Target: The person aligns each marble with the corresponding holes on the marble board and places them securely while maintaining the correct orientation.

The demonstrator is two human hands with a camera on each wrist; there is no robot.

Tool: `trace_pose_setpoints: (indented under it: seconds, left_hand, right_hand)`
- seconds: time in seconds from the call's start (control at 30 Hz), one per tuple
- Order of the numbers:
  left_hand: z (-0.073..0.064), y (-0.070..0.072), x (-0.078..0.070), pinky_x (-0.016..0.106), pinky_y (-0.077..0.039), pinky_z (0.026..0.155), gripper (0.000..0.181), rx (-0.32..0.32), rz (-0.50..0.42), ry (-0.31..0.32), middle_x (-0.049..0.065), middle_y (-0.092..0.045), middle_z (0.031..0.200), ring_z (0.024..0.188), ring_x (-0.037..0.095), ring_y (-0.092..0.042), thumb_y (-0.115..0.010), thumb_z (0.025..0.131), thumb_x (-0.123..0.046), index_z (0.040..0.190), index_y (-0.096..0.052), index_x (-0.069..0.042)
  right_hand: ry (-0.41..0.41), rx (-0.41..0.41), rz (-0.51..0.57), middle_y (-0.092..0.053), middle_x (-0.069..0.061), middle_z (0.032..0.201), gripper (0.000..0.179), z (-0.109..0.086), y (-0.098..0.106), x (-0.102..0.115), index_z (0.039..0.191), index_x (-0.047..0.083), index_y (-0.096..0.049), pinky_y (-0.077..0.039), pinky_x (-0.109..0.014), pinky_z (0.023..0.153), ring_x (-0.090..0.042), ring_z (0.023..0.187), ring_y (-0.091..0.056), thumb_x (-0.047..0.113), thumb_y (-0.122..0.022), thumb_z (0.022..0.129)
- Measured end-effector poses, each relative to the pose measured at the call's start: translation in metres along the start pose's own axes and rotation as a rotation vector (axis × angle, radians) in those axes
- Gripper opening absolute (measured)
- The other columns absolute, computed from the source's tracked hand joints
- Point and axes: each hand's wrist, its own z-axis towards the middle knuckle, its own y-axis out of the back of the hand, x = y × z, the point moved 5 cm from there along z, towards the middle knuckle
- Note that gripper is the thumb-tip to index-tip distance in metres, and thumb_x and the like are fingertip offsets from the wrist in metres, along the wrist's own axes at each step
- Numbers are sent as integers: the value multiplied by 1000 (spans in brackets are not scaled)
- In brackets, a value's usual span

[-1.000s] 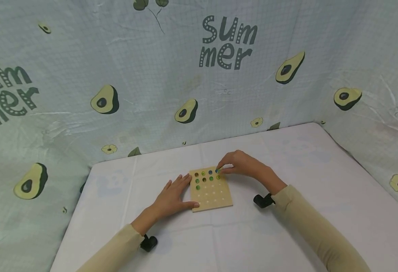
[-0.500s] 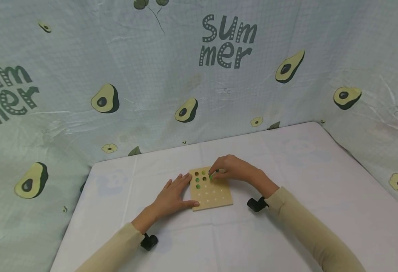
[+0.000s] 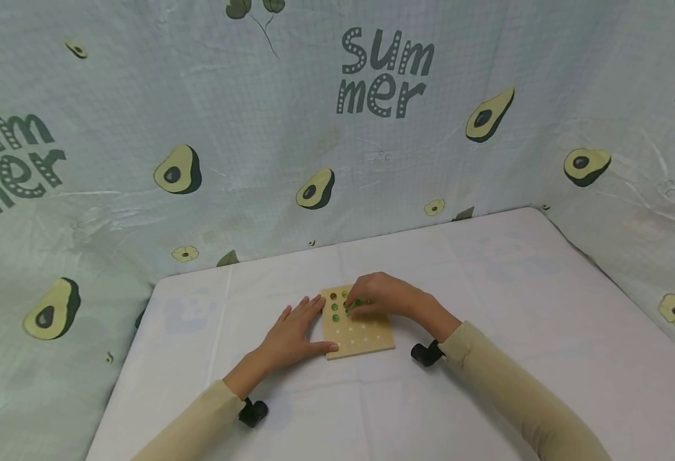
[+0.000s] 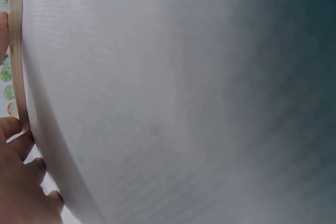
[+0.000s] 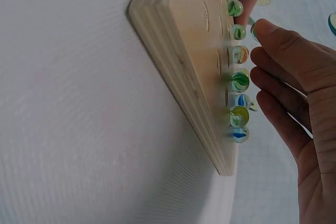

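Observation:
A square wooden board (image 3: 366, 339) with rows of shallow round hollows lies on the table. Glass marbles (image 5: 240, 82), green, yellow, blue and orange swirled, sit in its far rows; some are covered by my right hand in the head view. Between thumb and fingertips, my right hand (image 3: 386, 296) pinches a greenish marble (image 5: 254, 31), close over the board's left-middle part. Most of that marble is hidden behind the thumb. My left hand (image 3: 291, 336) lies with fingers spread along the board's left edge (image 4: 17, 51), its thumb resting on the near left corner.
A white cloth (image 3: 314, 410) covers the table under the board. Behind the table and along its sides hangs a pale curtain (image 3: 245, 128) printed with avocados and lettering. Each wrist bears a small black camera, one by the right cuff (image 3: 426, 353).
My right hand has moved left and nearer from the board's far right corner, over the rows of marbles, carrying the marble. The left hand has stayed on the board's edge.

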Motion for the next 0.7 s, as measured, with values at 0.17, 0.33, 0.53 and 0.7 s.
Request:
trace_pose_setpoints:
  seconds: [0.17,0.33,0.53,0.7]
  left_hand:
    - [0,1,-1,55,-11,125,106,1,2,-2,2,-26,167,156,27,-19,-72,83,-68,162,-27,-13]
    - [-1,1,-1,55,-12,125,106,0,0,-5,2,-27,167,156,27,-19,-71,83,-68,162,-28,-13]
    - [-1,1,0,55,-12,125,106,4,2,-4,2,-26,167,156,27,-19,-71,83,-68,162,-27,-14]
    - [-1,1,0,55,-12,125,105,4,1,-4,2,-26,167,156,27,-19,-71,83,-68,162,-27,-14]
  right_hand:
    - [33,-9,-11,-76,6,108,23,1,1,3,111,15,-79,-53,-29,97,-9,108,-67,29,-76,94]
    - [57,-15,-36,-76,6,107,21,2,1,6,109,15,-80,-54,-28,96,-9,106,-68,28,-76,94]
    - [78,-21,-90,-75,5,106,19,3,0,8,107,16,-80,-54,-25,94,-8,104,-68,28,-76,94]
    - [94,-26,-111,-75,5,105,19,4,0,9,107,16,-80,-54,-25,93,-8,103,-68,28,-76,93]
